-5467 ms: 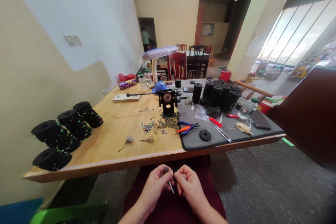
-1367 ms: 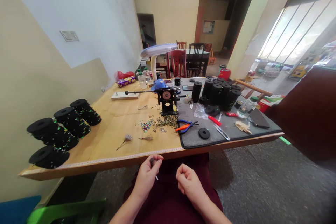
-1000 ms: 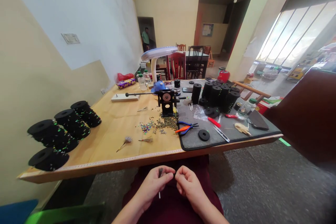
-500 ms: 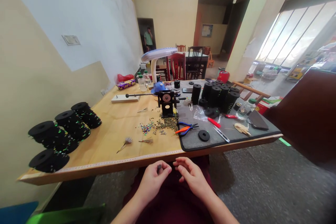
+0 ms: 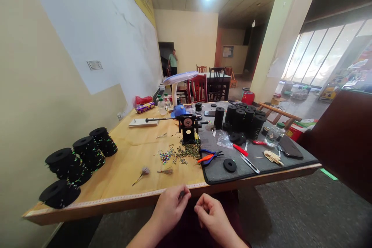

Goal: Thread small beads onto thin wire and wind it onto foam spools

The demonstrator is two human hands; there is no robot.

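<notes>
At the near edge of the counter (image 5: 122, 174), low centre of view:

- Left hand (image 5: 170, 212): fingers pinched on a small dark tuft (image 5: 181, 194), held just under the counter's edge.
- Right hand (image 5: 211, 217): just right of the left, not touching it. Fingers curled inward; whether they hold anything cannot be told.
- Change: half a second ago the right fingers were spread and reaching at the tuft. Now they have drawn back and curled, and the left hand has risen toward the edge. By the look of it, the tuft rests with the left hand alone.
- Just beyond the fingers: two feathery tufts (image 5: 143, 171) lying on the counter, then loose beads (image 5: 178, 152).
- Beyond and right of the fingers: pliers (image 5: 209, 157) and a black disc (image 5: 229, 165).
- Far left of the fingers: black spools (image 5: 83, 151).
</notes>
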